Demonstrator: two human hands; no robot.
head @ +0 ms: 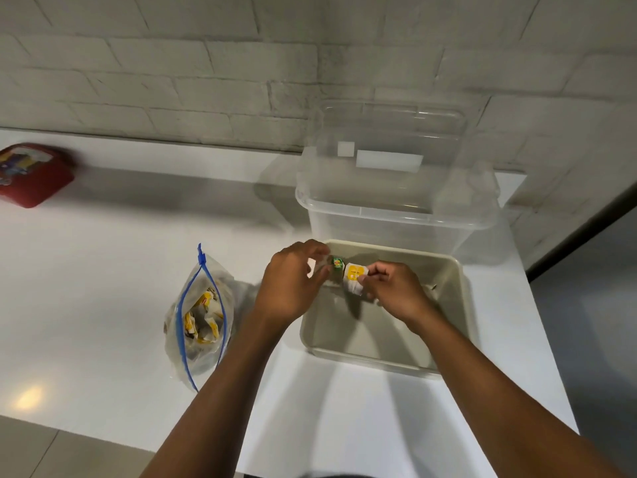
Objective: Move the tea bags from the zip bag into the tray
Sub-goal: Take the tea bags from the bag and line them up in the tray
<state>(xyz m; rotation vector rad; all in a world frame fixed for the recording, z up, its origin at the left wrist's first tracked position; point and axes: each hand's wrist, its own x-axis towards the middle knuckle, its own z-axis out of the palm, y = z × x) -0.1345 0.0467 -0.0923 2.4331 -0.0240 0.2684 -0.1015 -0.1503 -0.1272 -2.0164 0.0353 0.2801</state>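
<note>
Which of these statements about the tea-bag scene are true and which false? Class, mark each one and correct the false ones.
1. Both hands are above the tray. True.
2. The zip bag is empty. False: tea bags show through it.
3. The right hand pinches a tea bag with a yellow tag. True.
4. The zip bag lies inside the tray. False: it lies on the counter, left of the tray.
5. A clear plastic container stands behind the tray. True.

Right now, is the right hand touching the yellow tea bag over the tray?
Touching. The head view shows the right hand pinching the yellow tea bag at its right edge, above the tray.
</note>
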